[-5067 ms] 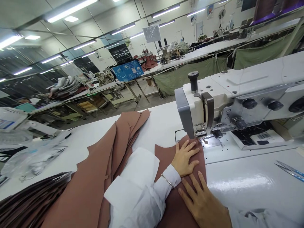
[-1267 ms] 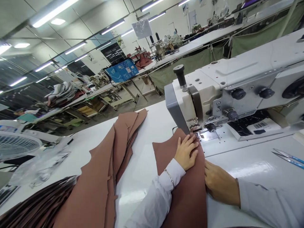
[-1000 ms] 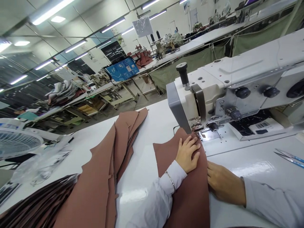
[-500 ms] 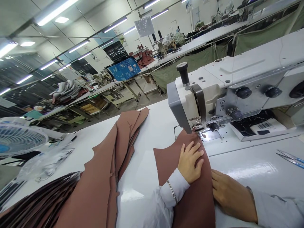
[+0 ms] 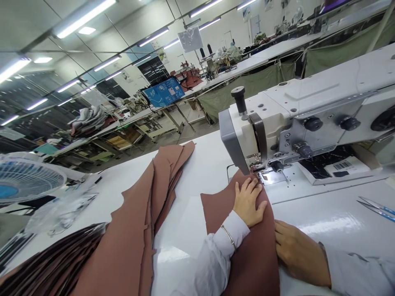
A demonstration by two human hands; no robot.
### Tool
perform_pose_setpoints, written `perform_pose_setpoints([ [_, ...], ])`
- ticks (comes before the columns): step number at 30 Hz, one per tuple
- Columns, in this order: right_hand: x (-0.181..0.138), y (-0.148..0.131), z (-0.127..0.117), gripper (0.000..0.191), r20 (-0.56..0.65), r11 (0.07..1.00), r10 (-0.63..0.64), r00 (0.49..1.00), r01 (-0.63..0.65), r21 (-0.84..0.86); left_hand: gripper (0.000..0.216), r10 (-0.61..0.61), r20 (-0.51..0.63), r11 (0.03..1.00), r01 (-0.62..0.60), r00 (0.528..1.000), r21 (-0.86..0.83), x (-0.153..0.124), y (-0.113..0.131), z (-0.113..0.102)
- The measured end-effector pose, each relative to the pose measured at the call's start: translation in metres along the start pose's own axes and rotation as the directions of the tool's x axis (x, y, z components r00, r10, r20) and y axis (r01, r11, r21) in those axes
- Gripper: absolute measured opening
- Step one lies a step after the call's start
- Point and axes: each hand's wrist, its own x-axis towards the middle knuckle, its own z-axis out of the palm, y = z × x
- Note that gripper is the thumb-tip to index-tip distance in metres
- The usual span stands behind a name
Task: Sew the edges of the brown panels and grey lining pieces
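Observation:
Flat on a brown leather-like panel (image 5: 253, 255) lies my left hand (image 5: 249, 202), fingers stretched toward the needle area and the thumb out to the side. The panel's far tip sits under the presser foot of a white sewing machine (image 5: 277, 111). At the panel's right edge, my right hand (image 5: 299, 253) has its fingers closed around the border; the fingertips are partly hidden at that edge. A lit metal needle plate (image 5: 274, 177) shows just right of the presser foot.
Left of the panel lies a stack of brown cut pieces (image 5: 129, 222), beside a bundle of dark-edged strips (image 5: 58, 259). Scissors (image 5: 378, 209) rest at the right. A fan (image 5: 31, 176) stands at the far left. An open box (image 5: 339, 166) sits behind the machine arm.
My left hand has slid slightly forward over the panel, nearer the presser foot. My right hand stays at the panel's edge. The camera view has shifted a little.

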Motion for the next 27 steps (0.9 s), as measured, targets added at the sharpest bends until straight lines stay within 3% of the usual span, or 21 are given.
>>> perform_pose_setpoints([
  [19,0.004,0.006,0.009,0.021,-0.054,0.99,0.054,0.997,-0.047,0.13,0.052,-0.023,0.08,0.999,0.021,0.996,0.025,0.007,-0.007,-0.006],
  [23,0.002,0.007,0.012,0.02,-0.054,0.997,0.045,0.998,-0.041,0.072,0.065,-0.079,0.181,0.995,0.067,0.98,0.068,0.007,0.011,-0.008],
  [27,0.005,0.007,0.008,0.021,-0.045,1.0,0.013,0.999,-0.012,0.015,0.075,-0.2,0.313,0.972,0.148,0.928,0.183,0.009,0.036,-0.022],
])
